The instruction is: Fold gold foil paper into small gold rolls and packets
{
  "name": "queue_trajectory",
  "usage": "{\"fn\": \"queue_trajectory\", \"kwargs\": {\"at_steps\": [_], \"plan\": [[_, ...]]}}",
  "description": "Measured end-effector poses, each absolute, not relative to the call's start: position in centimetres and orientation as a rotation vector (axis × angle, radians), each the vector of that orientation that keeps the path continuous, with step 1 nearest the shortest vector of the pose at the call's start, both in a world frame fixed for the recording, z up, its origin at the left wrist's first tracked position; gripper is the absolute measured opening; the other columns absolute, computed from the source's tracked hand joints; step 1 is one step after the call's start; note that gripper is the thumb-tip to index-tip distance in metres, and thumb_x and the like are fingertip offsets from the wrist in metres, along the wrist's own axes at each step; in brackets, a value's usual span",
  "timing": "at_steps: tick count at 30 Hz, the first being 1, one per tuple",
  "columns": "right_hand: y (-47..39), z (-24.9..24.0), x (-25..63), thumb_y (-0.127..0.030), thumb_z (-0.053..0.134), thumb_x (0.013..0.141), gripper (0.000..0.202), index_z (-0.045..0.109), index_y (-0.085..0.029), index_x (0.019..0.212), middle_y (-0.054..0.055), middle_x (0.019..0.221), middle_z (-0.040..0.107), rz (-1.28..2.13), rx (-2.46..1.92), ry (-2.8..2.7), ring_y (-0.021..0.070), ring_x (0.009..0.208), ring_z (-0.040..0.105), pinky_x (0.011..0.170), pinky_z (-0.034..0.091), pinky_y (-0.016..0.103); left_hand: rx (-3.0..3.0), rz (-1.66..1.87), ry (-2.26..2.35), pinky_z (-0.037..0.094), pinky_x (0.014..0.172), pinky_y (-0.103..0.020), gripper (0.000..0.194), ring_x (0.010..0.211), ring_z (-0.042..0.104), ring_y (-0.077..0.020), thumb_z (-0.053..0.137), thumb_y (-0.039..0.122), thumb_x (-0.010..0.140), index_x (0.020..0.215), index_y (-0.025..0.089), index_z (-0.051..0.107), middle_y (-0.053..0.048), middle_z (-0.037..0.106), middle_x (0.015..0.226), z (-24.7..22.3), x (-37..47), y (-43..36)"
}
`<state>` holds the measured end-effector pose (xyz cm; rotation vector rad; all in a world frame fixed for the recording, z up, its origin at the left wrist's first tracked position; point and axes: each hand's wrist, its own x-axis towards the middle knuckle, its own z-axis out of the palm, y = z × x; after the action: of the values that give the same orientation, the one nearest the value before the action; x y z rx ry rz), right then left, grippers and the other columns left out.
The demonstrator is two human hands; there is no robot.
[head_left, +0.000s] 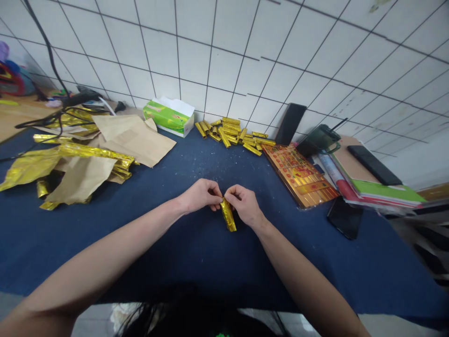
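Observation:
Between my two hands is a small gold foil roll [229, 217], tilted, its near end pointing down toward me. My left hand [203, 194] pinches the far end of the roll from the left. From the right, my right hand [244, 202] pinches that same end with thumb and forefinger. Both hands are just above or on the dark blue cloth [168, 262]; which of these I cannot tell. A heap of similar short gold rolls [231, 131] lies farther back, against the tiled wall.
On the left lie brown paper sheets [131, 138] and crumpled gold foil [87, 150], with a black cable [47, 42] beyond. A green tissue pack [168, 117] stands at the back. To the right are a gold-and-red printed packet [301, 175], a dark phone [345, 217] and stacked books [382, 187].

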<state>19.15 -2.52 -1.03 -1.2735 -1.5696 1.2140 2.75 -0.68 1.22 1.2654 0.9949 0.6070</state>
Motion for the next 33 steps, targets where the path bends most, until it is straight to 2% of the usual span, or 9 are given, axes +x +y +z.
{"fn": "queue_trajectory", "kwargs": {"at_steps": [5,10,16,20,24,30,33], "plan": [[-2.6,-1.2,19.2,-0.029,0.054,0.075,0.012,0.053,-0.019,0.069,-0.004,0.059,0.052,1.188,-1.279,-1.596,0.0087,0.05,0.047,0.047,0.039,0.022,1.269,0.592,1.015,0.048,0.047,-0.019,0.009,0.044,0.056,-0.0068,0.055,0.001,0.067,0.068,0.01,0.057,0.002,0.06,0.053,1.4,3.0,-0.8],[-2.6,-1.2,19.0,-0.028,0.057,0.073,0.01,0.054,-0.019,0.073,-0.004,0.06,0.053,1.132,-1.27,-1.531,0.0095,0.052,0.048,0.05,0.04,0.023,1.254,0.628,1.037,0.045,0.042,-0.017,0.008,0.042,0.053,-0.0064,0.056,0.003,0.067,0.063,0.01,0.057,0.003,0.056,0.048,1.3,3.1,-0.9],[-2.3,-1.5,19.2,-0.036,0.058,0.074,0.018,0.053,-0.018,0.071,-0.002,0.064,0.054,0.951,-1.207,-1.214,0.0107,0.056,0.051,0.056,0.043,0.025,0.882,0.959,1.122,0.045,0.042,-0.017,0.009,0.042,0.053,-0.0068,0.057,0.004,0.066,0.063,0.011,0.053,0.002,0.055,0.048,0.8,2.6,0.0],[-2.4,-1.5,19.2,-0.033,0.062,0.071,0.016,0.055,-0.019,0.073,-0.003,0.063,0.054,0.971,-1.189,-1.211,0.0108,0.056,0.052,0.059,0.044,0.026,0.667,1.105,1.117,0.046,0.044,-0.018,0.01,0.044,0.055,-0.0077,0.058,0.006,0.067,0.064,0.012,0.051,0.002,0.055,0.048,0.4,2.4,0.4],[-2.5,-1.4,19.1,-0.03,0.063,0.07,0.013,0.058,-0.019,0.074,-0.003,0.065,0.056,0.924,-1.246,-1.304,0.0112,0.058,0.053,0.062,0.044,0.027,0.618,1.11,1.082,0.047,0.047,-0.018,0.01,0.047,0.057,-0.0081,0.057,0.005,0.068,0.064,0.012,0.051,0.0,0.057,0.052,0.2,2.7,0.1],[-2.2,-1.7,19.2,-0.031,0.063,0.069,0.015,0.056,-0.019,0.073,-0.004,0.057,0.057,0.962,-1.277,-1.221,0.0118,0.053,0.055,0.058,0.045,0.027,0.657,1.052,1.08,0.046,0.048,-0.019,0.011,0.047,0.056,-0.0085,0.057,0.007,0.068,0.065,0.013,0.049,0.001,0.055,0.052,0.5,3.2,-0.6],[-2.0,-1.8,19.2,-0.028,0.064,0.068,0.013,0.056,-0.019,0.072,-0.004,0.054,0.058,0.978,-1.272,-1.184,0.0114,0.051,0.055,0.059,0.044,0.027,0.773,1.06,1.16,0.043,0.044,-0.018,0.009,0.047,0.054,-0.0078,0.057,0.008,0.068,0.072,0.013,0.051,0.003,0.055,0.056,0.5,3.2,-0.7]]}}
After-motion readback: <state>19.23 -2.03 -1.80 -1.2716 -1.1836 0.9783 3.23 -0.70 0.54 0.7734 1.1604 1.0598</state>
